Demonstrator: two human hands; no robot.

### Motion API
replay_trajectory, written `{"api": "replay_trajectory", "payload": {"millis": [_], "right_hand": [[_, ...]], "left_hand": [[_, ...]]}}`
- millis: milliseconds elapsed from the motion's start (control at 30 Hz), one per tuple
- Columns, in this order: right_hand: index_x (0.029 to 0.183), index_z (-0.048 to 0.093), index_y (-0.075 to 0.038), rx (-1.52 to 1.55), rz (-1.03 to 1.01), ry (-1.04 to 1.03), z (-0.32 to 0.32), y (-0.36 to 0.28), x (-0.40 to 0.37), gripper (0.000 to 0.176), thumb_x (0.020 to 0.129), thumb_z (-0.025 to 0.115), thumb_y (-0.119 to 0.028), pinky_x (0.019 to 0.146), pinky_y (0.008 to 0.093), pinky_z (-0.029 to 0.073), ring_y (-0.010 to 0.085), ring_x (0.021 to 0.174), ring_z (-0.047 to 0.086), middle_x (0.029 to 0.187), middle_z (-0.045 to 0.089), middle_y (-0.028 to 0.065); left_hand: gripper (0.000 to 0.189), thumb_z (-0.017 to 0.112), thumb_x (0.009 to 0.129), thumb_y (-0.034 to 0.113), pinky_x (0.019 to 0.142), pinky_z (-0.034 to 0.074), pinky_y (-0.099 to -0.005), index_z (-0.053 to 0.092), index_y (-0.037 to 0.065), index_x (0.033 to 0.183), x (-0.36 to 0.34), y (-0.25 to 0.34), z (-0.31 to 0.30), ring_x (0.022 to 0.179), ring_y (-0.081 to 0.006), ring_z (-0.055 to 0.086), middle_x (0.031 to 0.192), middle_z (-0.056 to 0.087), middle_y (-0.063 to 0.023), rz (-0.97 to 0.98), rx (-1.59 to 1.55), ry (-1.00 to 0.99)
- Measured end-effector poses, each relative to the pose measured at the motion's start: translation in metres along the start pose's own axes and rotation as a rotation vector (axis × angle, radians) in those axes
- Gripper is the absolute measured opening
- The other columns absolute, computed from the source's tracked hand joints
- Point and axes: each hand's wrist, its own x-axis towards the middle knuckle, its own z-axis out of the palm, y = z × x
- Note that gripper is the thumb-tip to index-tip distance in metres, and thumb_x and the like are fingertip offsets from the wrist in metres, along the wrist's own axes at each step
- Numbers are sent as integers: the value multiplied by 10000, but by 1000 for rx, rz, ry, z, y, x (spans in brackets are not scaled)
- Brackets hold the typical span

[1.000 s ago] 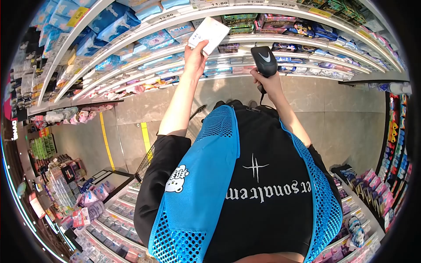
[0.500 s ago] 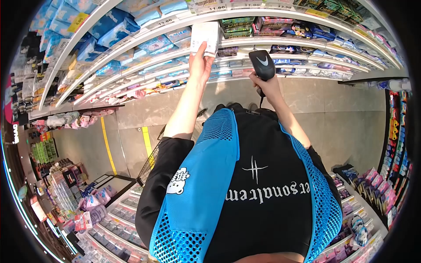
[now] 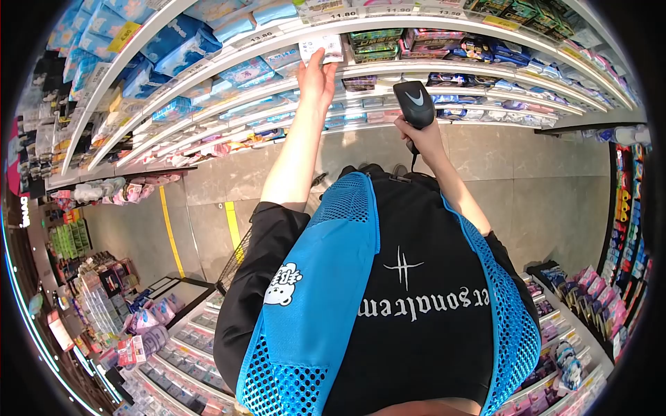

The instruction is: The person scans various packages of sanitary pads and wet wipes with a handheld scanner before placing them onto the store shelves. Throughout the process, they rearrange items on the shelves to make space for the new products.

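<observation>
My left hand [image 3: 317, 82] reaches up into a shelf and is closed on a small white package [image 3: 331, 48] with printing on it, thumb lying across its face. The package is at the shelf opening, between light-blue packs [image 3: 281, 61] and a stack of green boxes [image 3: 374, 45]. My right hand [image 3: 424, 139] is wrapped round the handle of a black barcode scanner [image 3: 414, 102]. The scanner's head points toward the shelves, apart from the goods, and a cable hangs below the grip.
Tiered white shelves curve across the front, with price labels [image 3: 343, 15] along their edges. Grey floor [image 3: 485, 159] lies below. A wire basket or cart [image 3: 236, 263] stands by my left side. More display racks [image 3: 180, 360] are behind me and at both sides.
My left hand has moved up and slightly left, carrying the white package farther into the shelf; less of it shows now. My right hand and the scanner have hardly moved.
</observation>
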Motion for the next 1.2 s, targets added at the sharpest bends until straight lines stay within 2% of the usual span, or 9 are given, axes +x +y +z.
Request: {"api": "replay_trajectory", "payload": {"millis": [100, 200, 400, 600, 700, 800, 1000, 1100, 1200], "right_hand": [[916, 700, -20, 9, -23, 22, 0, 0, 1, 158, 822, 784, -115, 504, 221, 427, 68, 572, 579, 689, 637, 4], [918, 700, -19, 13, -16, 26, -2, 2, 2, 161, 822, 785, -116, 501, 219, 426, 68, 568, 579, 686, 635, 4], [918, 699, -16, 6, 0, 37, -4, 1, 3, 162, 824, 783, -117, 501, 218, 428, 69, 566, 579, 681, 630, 6], [917, 689, -18, 25, 2, 29, -5, 1, 6, 167, 823, 785, -118, 513, 227, 433, 74, 567, 575, 679, 625, 5], [919, 684, -17, 19, 8, 22, -5, 3, 9, 176, 821, 787, -120, 521, 233, 438, 78, 571, 573, 687, 626, 7], [920, 682, -14, 20, 11, 22, -6, 1, 10, 179, 819, 786, -118, 525, 236, 441, 80, 575, 573, 693, 627, 10], [894, 668, -32, 3, 17, 19, -11, 3, 10, 169, 826, 778, -141, 521, 237, 439, 80, 584, 590, 732, 644, 7], [920, 681, -14, 33, 17, 38, -10, 2, 11, 175, 821, 782, -115, 523, 235, 436, 78, 577, 574, 689, 621, 7], [917, 684, -12, 38, 27, 42, -10, 0, 11, 169, 824, 779, -115, 521, 232, 435, 76, 575, 574, 683, 620, 8]], "left_hand": [[493, 669, 917, 61, 841, 570, -340, 386, 65, 1320, 8, 0, 5, 1020, -247, 651, 1212, 593, -110, 41, 3, -11], [515, 682, 914, 74, 856, 570, -342, 377, 67, 1329, 17, -1, 5, 1019, -243, 645, 1216, 585, -102, 61, 30, -13], [513, 710, 900, 102, 851, 577, -366, 405, 66, 1312, 16, -1, 17, 933, -229, 640, 1186, 588, -94, 72, 99, 117], [469, 687, 907, 90, 843, 583, -384, 424, 64, 1294, 22, 3, 7, 904, -235, 642, 1144, 605, -105, 38, 72, -33], [497, 662, 914, 53, 850, 586, -405, 380, 72, 1323, 37, 3, -1, 926, -242, 642, 1183, 582, -118, 65, 75, -147], [560, 641, 917, 2, 879, 579, -430, 303, 73, 1358, 26, -2, 10, 991, -284, 635, 1191, 567, -136, 257, 190, -111], [665, 644, 892, -39, 890, 579, -434, 224, 113, 1385, 24, -6, 5, 1011, -305, 648, 1192, 571, -165, 299, 291, -187], [677, 651, 873, -49, 832, 599, -429, 239, 112, 1385, 23, -5, 1, 961, -312, 681, 1172, 590, -179, 307, 402, -230], [670, 666, 867, -29, 768, 610, -395, 250, 83, 1380, 15, 9, 7, 890, -310, 712, 1159, 612, -194, 210, 537, -277]]}}
